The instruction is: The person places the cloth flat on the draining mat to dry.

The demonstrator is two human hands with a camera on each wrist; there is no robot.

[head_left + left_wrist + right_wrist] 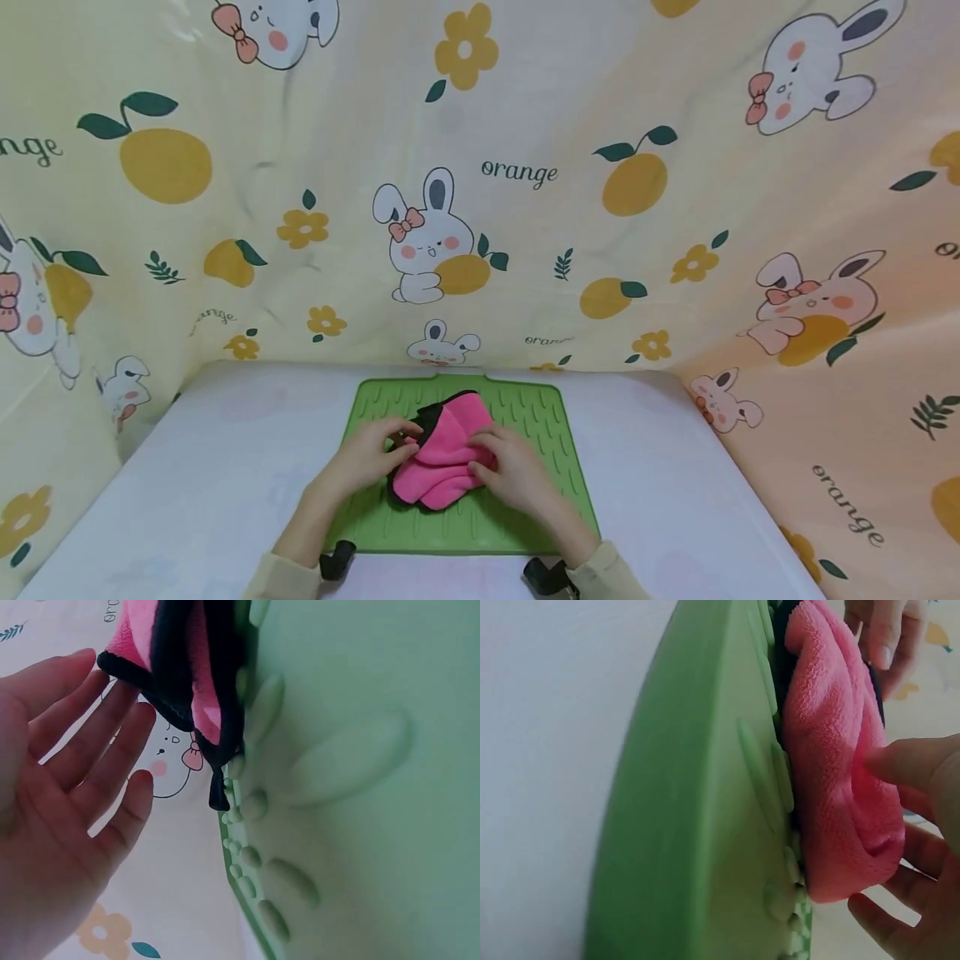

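Observation:
A bunched pink fleece cloth with black edging (450,458) lies in folds on a green ribbed mat (525,521). A short black tab (218,796) hangs off its edge in the left wrist view. My left hand (363,454) is at the cloth's left side. Its fingers are spread and fairly straight, the thumb tip right at a black-edged corner. From the right, my right hand (517,471) holds the other end. In the right wrist view its thumb (900,763) presses into a pink fold while the fingers curl round the outer side.
The mat lies on a white table (225,483), its raised rim around it. A yellow printed curtain (540,242) with rabbits and oranges hangs behind and along both sides. Black wrist devices (337,560) sit at both sleeves.

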